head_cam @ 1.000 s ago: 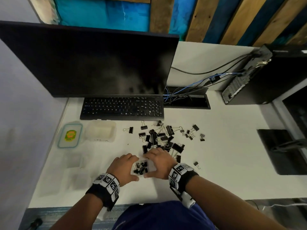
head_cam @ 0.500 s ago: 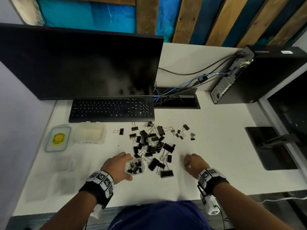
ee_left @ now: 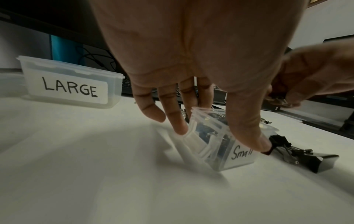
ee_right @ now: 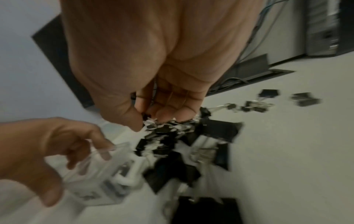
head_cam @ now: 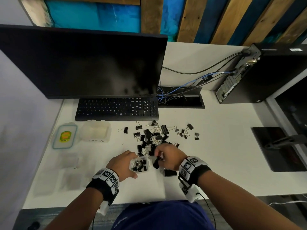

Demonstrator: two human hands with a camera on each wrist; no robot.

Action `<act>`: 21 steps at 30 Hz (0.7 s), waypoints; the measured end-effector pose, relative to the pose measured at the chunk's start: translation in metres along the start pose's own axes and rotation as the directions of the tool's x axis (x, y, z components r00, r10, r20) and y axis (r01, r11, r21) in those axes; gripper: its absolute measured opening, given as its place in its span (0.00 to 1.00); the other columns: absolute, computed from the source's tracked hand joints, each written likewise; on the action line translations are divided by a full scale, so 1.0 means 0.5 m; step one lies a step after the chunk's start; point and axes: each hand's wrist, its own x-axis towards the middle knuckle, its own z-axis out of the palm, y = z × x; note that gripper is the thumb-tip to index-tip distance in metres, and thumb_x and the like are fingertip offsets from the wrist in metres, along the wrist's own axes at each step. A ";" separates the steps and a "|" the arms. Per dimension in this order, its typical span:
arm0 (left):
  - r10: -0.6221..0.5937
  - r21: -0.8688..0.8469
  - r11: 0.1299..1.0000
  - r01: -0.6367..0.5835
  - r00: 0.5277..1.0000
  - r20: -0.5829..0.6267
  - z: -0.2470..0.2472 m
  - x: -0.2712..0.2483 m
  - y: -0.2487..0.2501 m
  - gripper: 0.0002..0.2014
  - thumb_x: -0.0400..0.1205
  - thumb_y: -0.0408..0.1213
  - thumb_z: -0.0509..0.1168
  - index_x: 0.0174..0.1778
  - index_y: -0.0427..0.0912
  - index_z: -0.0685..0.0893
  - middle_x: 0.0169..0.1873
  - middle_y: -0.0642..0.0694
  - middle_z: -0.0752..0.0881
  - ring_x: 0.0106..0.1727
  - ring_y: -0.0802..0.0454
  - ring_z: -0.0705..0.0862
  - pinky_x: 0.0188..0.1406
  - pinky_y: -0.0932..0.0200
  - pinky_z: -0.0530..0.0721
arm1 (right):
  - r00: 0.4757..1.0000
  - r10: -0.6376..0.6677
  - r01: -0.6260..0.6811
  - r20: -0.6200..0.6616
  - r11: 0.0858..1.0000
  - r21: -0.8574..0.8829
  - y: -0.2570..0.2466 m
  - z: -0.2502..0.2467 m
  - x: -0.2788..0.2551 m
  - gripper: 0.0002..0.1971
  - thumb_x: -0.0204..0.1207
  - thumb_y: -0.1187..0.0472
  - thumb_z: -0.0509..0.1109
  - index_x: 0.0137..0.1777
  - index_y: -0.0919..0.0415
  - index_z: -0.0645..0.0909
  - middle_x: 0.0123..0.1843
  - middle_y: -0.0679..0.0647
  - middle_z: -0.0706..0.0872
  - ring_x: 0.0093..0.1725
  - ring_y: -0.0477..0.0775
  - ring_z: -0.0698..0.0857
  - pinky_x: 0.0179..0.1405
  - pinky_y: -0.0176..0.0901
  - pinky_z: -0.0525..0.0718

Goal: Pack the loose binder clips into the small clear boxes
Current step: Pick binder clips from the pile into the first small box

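On the surface (head_cam: 224, 146), the keyboard (head_cam: 116, 107) lies before the monitor (head_cam: 79, 63). The clip pile (head_cam: 152, 138) sits in front of the keyboard, the large box (head_cam: 96, 131) to its left, the small box (head_cam: 141, 166) nearer, holding clips.

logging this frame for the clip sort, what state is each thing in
Small box: open, tilted, part filled with clips, gripped by left hand.
Right hand: pinching clips over the pile.
LARGE box: lid off, upright.
Lid: flat on desk.
Monitor: dark.
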 end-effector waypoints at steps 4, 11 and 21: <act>-0.012 -0.024 1.000 0.012 1.000 -0.019 0.003 -0.005 0.000 0.39 0.66 0.54 0.79 0.72 0.59 0.72 0.64 0.62 0.74 0.62 0.55 0.80 0.59 0.55 0.79 | 0.991 -0.132 0.133 0.033 0.990 -0.035 -0.048 0.031 0.044 0.11 0.70 0.61 0.75 0.52 0.53 0.81 0.46 0.43 0.81 0.42 0.43 0.78 0.41 0.34 0.75; -0.006 -0.041 0.999 0.005 1.000 -0.031 0.006 -0.007 -0.004 0.38 0.66 0.54 0.79 0.72 0.59 0.72 0.65 0.62 0.74 0.62 0.55 0.80 0.58 0.56 0.79 | 0.991 -0.125 0.126 0.036 0.992 -0.027 -0.028 0.047 0.058 0.10 0.74 0.58 0.75 0.54 0.53 0.82 0.52 0.48 0.84 0.48 0.46 0.81 0.51 0.43 0.83; -0.053 -0.022 0.998 0.051 0.996 -0.075 -0.009 -0.008 -0.035 0.38 0.67 0.55 0.79 0.73 0.59 0.72 0.64 0.63 0.75 0.63 0.57 0.79 0.62 0.56 0.79 | 0.968 0.206 -0.219 -0.141 0.972 -0.089 0.139 -0.038 0.008 0.06 0.76 0.60 0.69 0.51 0.51 0.84 0.50 0.49 0.87 0.50 0.50 0.86 0.50 0.45 0.85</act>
